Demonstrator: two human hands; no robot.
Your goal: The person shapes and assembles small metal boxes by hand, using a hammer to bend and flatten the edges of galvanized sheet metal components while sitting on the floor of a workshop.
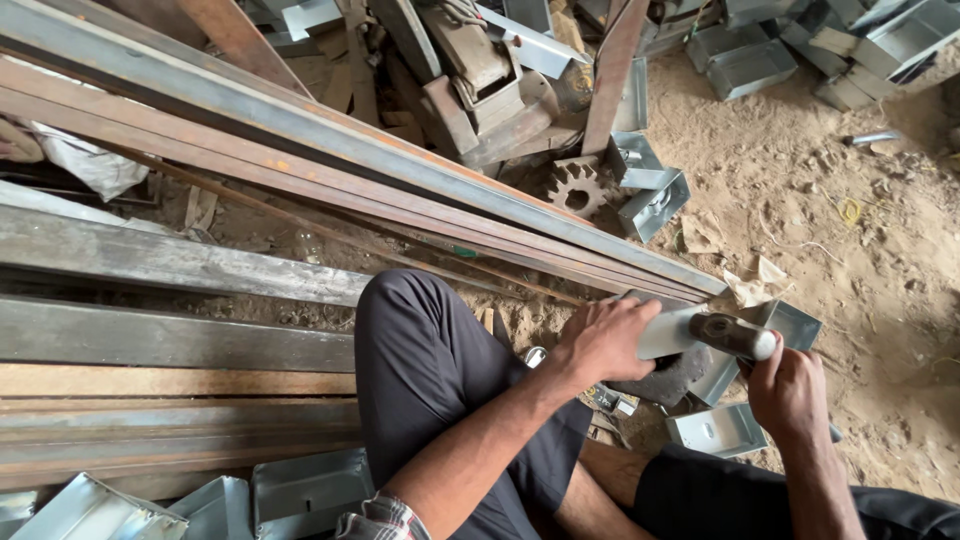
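left hand [603,340] pressing metal sheet [668,333], right hand [788,388] (hammer [733,335])

We're looking at a rough metal workshop: long rusty steel bars [330,160] stacked over a sandy dirt floor [850,250], folded sheet-metal boxes [750,65] heaped about, a worn gear [578,188].

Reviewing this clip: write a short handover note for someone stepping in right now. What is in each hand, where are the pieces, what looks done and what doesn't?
Left hand: pressing a bent sheet-metal piece flat on a dark stone block.
Right hand: gripping the handle of a hammer, whose head rests on the piece.
Pieces: folded metal boxes lie just past the block and beside the right hand; more are piled at the top right and by the left knee. Long steel bars run across the sandy ground.
Done: several boxes look formed.
Left: the piece on the block looks not yet folded up.
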